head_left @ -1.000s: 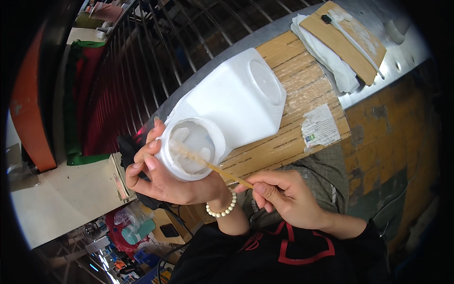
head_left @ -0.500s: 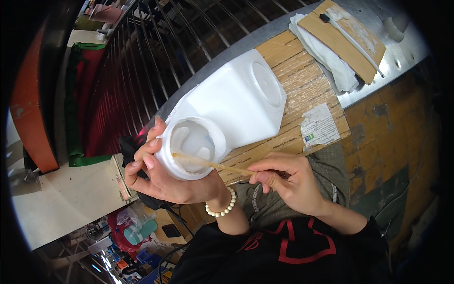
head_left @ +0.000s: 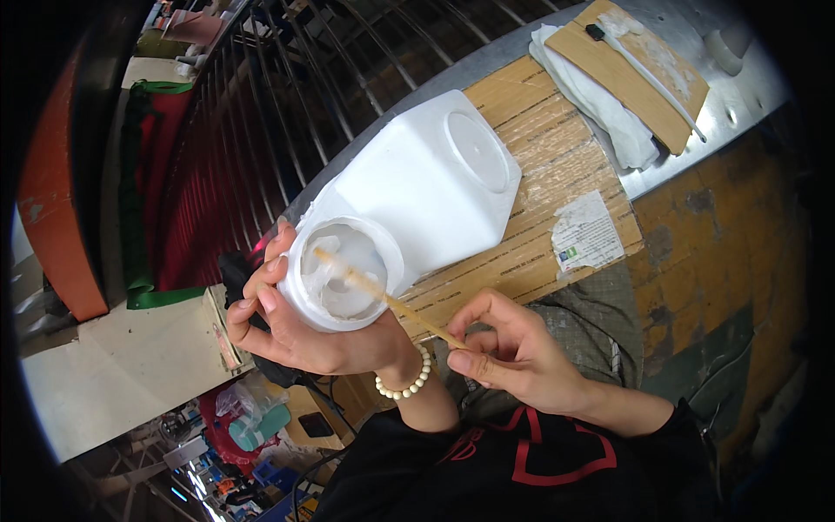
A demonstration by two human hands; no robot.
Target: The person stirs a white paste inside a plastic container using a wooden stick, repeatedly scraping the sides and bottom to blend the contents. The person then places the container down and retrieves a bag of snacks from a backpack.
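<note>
Against the left hand (head_left: 300, 335), wrapped around its open mouth, lies the white plastic jar (head_left: 417, 204) on the cardboard (head_left: 539, 174); the right hand (head_left: 513, 357) pinches a thin wooden stick (head_left: 391, 300) reaching inside.

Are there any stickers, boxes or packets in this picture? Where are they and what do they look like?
Torn paper label: stuck on the brown cardboard sheet, right of the big white plastic jar; whitish, ragged-edged, small coloured mark in one corner.
Brown cardboard piece: top right, on folded white cloth; flat, with white smears.
Teal packet or bottle: low on the left, below the bench; blurred, kind unclear.
</note>
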